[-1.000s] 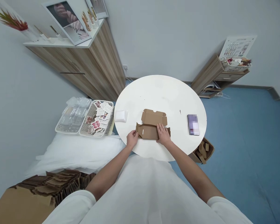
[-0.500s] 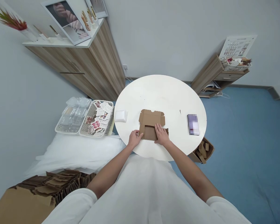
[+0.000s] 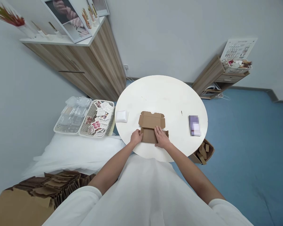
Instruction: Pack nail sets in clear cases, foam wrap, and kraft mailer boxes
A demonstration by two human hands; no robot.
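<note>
A brown cardboard box [image 3: 152, 120], partly folded with its lid spread open away from me, lies near the front of the round white table [image 3: 165, 91]. My left hand [image 3: 136, 137] grips the box's left side wall, fingers closed around it. Over the right part of the box rests my right hand [image 3: 161, 137], its fingers stretched out across the inside and the right edge. The right side flap sticks out beyond that hand. To the left on the table is a small white stack [image 3: 122, 116]; a purple packet [image 3: 194, 125] lies at the right.
Left of the table stand a basket of printed cards [image 3: 97, 119] and a tray of clear plastic cases [image 3: 73, 115]. Flattened cardboard [image 3: 25, 201] is stacked at lower left. An open carton [image 3: 209, 152] with brown pieces sits on the floor, right.
The left wall of the box, flat outward before, now stands up against my left hand. The box sits slightly further left in view. My right hand stays on its right part.
</note>
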